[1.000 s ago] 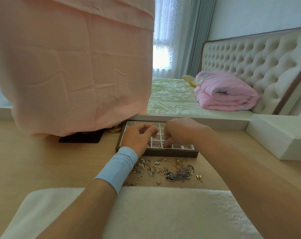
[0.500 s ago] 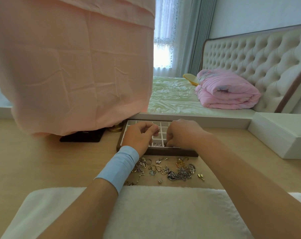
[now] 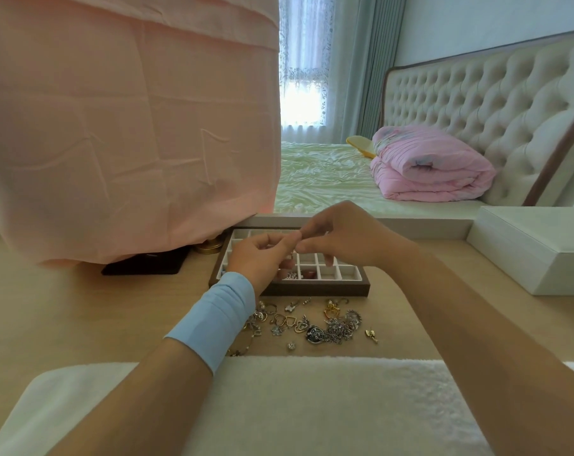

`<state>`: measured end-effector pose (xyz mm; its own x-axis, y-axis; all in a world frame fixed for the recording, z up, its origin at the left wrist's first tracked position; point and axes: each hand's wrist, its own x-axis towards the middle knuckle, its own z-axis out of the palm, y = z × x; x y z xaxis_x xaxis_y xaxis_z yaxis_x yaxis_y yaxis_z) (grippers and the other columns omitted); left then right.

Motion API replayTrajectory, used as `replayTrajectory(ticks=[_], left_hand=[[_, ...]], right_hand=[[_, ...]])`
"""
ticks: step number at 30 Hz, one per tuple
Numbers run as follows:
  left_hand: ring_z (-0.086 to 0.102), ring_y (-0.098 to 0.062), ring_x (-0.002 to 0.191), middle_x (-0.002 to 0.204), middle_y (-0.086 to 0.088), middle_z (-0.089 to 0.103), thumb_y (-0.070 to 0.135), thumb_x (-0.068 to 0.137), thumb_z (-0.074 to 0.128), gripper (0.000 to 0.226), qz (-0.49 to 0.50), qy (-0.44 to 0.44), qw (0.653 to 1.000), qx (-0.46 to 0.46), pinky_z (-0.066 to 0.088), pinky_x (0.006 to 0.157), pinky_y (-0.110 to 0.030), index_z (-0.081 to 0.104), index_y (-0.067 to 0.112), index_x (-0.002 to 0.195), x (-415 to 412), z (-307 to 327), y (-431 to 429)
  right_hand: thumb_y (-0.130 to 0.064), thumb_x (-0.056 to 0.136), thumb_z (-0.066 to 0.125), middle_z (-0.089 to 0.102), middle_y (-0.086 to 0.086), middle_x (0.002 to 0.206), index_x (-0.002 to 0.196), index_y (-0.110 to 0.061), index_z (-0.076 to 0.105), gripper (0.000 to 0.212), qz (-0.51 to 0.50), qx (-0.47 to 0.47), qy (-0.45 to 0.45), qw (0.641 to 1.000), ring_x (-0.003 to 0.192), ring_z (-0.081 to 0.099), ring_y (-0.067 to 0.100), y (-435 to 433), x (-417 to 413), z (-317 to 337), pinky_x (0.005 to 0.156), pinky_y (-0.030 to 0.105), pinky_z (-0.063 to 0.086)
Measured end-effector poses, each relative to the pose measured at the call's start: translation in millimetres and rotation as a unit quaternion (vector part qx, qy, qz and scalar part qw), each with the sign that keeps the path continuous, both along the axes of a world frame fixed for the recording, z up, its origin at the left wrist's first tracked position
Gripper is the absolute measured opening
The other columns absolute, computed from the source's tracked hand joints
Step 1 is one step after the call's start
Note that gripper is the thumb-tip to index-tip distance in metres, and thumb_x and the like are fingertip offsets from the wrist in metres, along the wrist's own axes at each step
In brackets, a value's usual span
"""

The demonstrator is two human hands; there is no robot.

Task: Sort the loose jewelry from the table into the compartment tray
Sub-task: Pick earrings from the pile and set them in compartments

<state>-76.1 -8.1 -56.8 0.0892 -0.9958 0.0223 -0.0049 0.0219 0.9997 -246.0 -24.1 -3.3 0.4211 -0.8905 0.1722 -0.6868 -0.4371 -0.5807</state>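
The left hand [image 3: 262, 258], blue band at its wrist, pinches fingertips with the right hand [image 3: 341, 238] above the compartment tray [image 3: 351, 286]; whatever they hold is too small to tell. Loose jewelry [image 3: 312, 324] lies on the table [image 3: 81, 311] just before the tray.

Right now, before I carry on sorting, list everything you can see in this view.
Compartment tray: one, dark wood frame, white cells, on table beyond jewelry; a few cells filled.
Loose jewelry: many pieces, gold and silver, on table nearer than tray.
Table: one, light wood.
White towel: one, near edge.
Pink cloth: one, hanging left.
Black item: one, under cloth.
Gold base: one, beside it.
White box: one, right.
Bed: pale green sheet, tufted headboard.
Pink quilt: one, folded.
Left hand: blue wristband, over tray.
Right hand: fingers meeting left's; held item unclear.
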Motion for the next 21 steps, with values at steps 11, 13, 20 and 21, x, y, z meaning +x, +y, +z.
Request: replayTrajectory(ticks=[11, 13, 20, 21], left_hand=[[0.056, -0.002, 0.083, 0.087, 0.023, 0.063, 0.035, 0.095, 0.058, 0.012, -0.035, -0.451, 0.885, -0.108, 0.047, 0.079, -0.028, 0.067, 0.041, 0.100, 14.1, -9.5, -3.6], [0.057, -0.004, 0.087, 0.091, 0.021, 0.063, 0.036, 0.094, 0.059, 0.012, -0.044, -0.486, 0.864, -0.121, 0.049, 0.081, -0.030, 0.068, 0.042, 0.098, 16.0, -11.0, -3.6], [0.050, -0.009, 0.086, 0.082, 0.020, 0.049, 0.035, 0.093, 0.060, 0.011, -0.078, -0.508, 0.841, -0.167, 0.049, 0.083, -0.034, 0.067, 0.042, 0.089, 15.5, -15.1, -3.8], [0.050, -0.008, 0.085, 0.082, 0.021, 0.049, 0.034, 0.093, 0.060, 0.010, -0.081, -0.507, 0.841, -0.172, 0.048, 0.082, -0.033, 0.067, 0.042, 0.090, 15.7, -15.4, -3.4]], right_hand=[[-0.031, 0.085, 0.082, 0.073, -0.014, 0.091, 0.093, -0.029, 0.079, 0.009, -0.051, 0.037, 0.085, 0.994, 0.065, 0.061, 0.000, -18.0, -14.8, -28.7, 0.063, 0.022, 0.047], [-0.035, 0.085, 0.081, 0.071, -0.016, 0.094, 0.096, -0.032, 0.080, 0.011, -0.052, 0.022, 0.102, 0.993, 0.082, 0.064, 0.002, -18.7, -15.1, -31.8, 0.074, 0.027, 0.052], [-0.037, 0.087, 0.078, 0.071, -0.018, 0.089, 0.098, -0.033, 0.081, 0.012, -0.038, 0.011, 0.155, 0.987, 0.091, 0.066, 0.007, -19.3, -6.3, -34.3, 0.088, 0.034, 0.057], [-0.037, 0.089, 0.077, 0.072, -0.016, 0.092, 0.101, -0.033, 0.082, 0.013, -0.037, 0.017, 0.162, 0.986, 0.094, 0.066, 0.008, -19.5, -6.3, -33.6, 0.090, 0.035, 0.056]])
